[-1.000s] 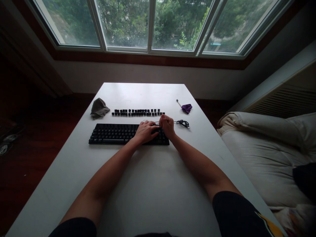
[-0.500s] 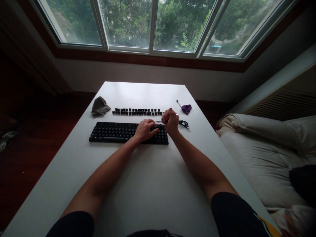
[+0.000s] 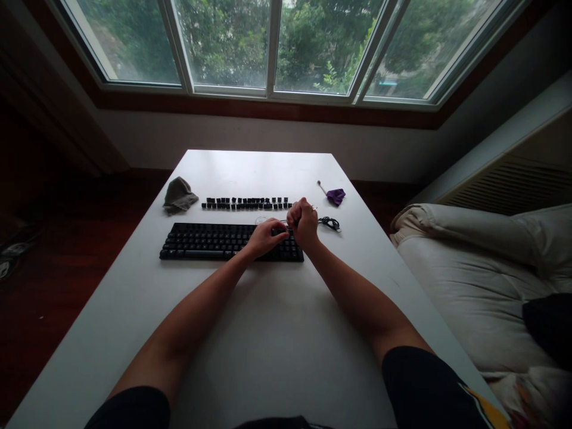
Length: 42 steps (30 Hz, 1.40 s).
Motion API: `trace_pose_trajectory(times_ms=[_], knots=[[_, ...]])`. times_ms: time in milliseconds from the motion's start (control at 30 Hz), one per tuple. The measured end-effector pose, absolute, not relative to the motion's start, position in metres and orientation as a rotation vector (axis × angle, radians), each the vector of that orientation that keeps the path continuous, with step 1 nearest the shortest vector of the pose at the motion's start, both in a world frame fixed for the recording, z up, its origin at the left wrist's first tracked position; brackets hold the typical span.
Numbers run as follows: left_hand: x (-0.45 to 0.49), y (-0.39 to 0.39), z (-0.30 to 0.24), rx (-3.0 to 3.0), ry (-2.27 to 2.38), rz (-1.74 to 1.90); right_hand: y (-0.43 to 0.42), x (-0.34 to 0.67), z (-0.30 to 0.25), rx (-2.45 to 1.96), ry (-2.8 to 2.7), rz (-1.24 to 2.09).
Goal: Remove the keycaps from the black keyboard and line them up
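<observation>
A white table [image 3: 268, 333] stands below a wide window [image 3: 232, 44], with the black keyboard [image 3: 196, 243] on it, mostly left of the grip, its right end under both hands. A second ago the left hand [image 3: 263, 237] lay flatter over the keys; now its fingers gather beside the right hand [image 3: 303, 223], which sits slightly higher. The handling seems to have shifted from steadying the board towards working between the hands. The right fist is curled around something with a small bright end [image 3: 314, 207]; whether the left fingertips pinch anything, I cannot tell. Beyond the grip sit two rows of loose keycaps [image 3: 268, 206]; just right, a bundled cable [image 3: 329, 223].
</observation>
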<state>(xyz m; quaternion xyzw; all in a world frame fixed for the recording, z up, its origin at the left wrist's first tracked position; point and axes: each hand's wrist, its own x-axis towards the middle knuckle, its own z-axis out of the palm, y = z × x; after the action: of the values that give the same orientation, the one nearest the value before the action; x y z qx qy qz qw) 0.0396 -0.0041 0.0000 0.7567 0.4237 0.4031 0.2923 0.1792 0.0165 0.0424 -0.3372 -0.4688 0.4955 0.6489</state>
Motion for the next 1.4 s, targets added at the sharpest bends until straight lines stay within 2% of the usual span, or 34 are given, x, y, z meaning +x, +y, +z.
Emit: trace_pose_trajectory(times_ms=[700, 1167, 1400], knots=[[0.046, -0.004, -0.007, 1.725, 0.901, 1.107, 0.033, 0.184, 0.030, -0.719, -0.803, 1.178], [0.042, -0.010, 0.001, 2.327, 1.048, 1.065, 0.037, 0.186, 0.019, -0.920, -0.802, 1.069], [0.043, -0.008, -0.005, 2.396, 1.004, 1.100, 0.035, 0.184, 0.015, -0.929, -0.793, 1.081]])
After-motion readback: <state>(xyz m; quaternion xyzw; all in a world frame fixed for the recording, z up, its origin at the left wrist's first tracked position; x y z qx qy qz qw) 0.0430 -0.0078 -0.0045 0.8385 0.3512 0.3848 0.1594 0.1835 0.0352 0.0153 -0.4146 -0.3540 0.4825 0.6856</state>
